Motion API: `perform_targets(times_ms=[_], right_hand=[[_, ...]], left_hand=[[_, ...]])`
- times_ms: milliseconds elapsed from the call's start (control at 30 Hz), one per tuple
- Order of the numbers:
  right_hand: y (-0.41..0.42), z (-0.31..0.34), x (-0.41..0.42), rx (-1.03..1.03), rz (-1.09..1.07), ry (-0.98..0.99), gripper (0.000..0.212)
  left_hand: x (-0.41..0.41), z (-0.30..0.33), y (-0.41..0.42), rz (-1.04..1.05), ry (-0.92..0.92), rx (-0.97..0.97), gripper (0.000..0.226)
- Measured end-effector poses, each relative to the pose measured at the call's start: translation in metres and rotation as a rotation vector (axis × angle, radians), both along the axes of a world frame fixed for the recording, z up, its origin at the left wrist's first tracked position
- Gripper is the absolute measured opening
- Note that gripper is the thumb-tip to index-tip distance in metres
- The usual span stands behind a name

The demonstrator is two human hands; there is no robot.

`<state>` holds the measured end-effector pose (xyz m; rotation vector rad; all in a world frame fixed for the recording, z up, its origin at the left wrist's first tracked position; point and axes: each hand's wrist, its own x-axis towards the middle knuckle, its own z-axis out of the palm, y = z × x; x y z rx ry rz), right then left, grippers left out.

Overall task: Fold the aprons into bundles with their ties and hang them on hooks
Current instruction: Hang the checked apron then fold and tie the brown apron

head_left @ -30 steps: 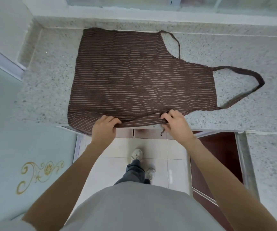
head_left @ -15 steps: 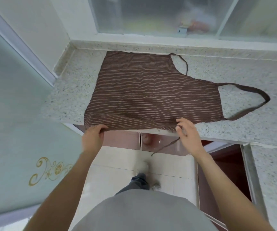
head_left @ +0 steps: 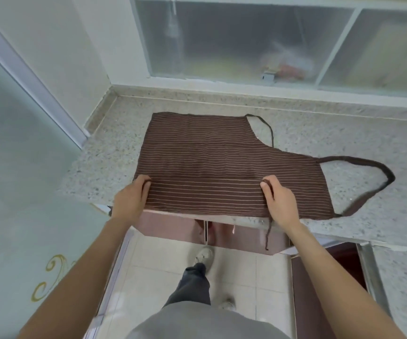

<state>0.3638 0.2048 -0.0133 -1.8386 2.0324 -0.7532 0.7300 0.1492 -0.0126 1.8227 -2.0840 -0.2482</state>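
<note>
Speckled grey stone counter (head_left: 295,123) carried the brown pinstriped cloth apron (head_left: 209,155), spread flat, near edge doubled over. Left hand (head_left: 130,200) and right hand (head_left: 280,201) each pinched that fold, likely to narrow it; thin waist tie (head_left: 268,231) dangled.

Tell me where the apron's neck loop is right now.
In the head view, the neck loop lies flat on the speckled counter at the apron's right end, beyond the right hand.

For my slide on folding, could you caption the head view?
Both hands, left and right, fold the striped apron's near edge over on the granite counter.
</note>
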Motion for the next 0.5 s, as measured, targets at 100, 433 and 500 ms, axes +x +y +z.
perform_targets(times_ms=[100, 433, 500], right_hand=[[-0.051, 0.018, -0.005, -0.065, -0.017, 0.001, 0.027], [-0.233, 0.054, -0.016, -0.111, -0.158, 0.119, 0.028], [-0.264, 0.058, -0.019, -0.12, -0.188, 0.142, 0.027]], left_hand=[[-0.002, 0.017, -0.059, -0.059, -0.016, -0.083, 0.025], [-0.024, 0.048, -0.247, -0.136, -0.071, -0.149, 0.027], [-0.028, 0.051, -0.282, -0.145, -0.072, -0.137, 0.029]])
